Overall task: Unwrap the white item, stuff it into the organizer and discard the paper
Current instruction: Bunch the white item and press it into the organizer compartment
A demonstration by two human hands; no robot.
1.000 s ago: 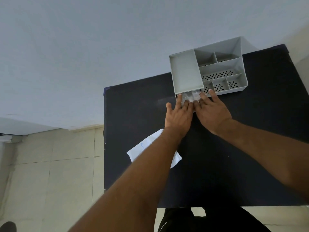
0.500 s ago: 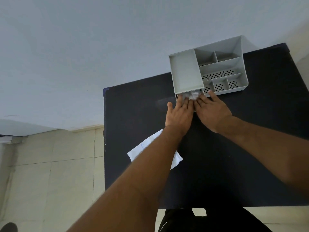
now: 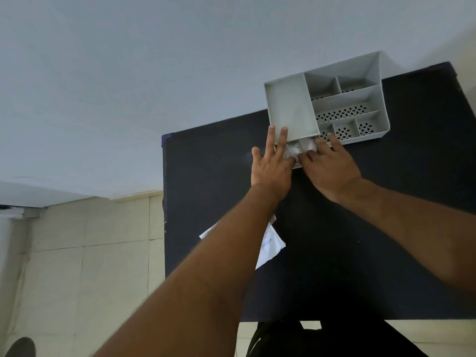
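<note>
A grey plastic organizer (image 3: 371,73) with several compartments stands at the far edge of the black table (image 3: 386,240). A crumpled white item (image 3: 300,148) sits in the drawer slot at the organizer's near left corner. My left hand (image 3: 273,166) has its fingers spread, two of them reaching up along the organizer's front, and it touches the white item from the left. My right hand (image 3: 331,166) presses on the white item from the right with its fingertips. The white wrapping paper (image 3: 270,246) lies flat on the table, partly hidden under my left forearm.
The table's left edge (image 3: 164,202) drops off to a tiled floor (image 3: 77,253). A pale wall fills the far side behind the organizer. Something dark (image 3: 283,338) sits below the table's near edge.
My left hand has spread its fingers and slid up along the organizer's front. The white item shows a little more between the two hands. The right hand stays on it.
</note>
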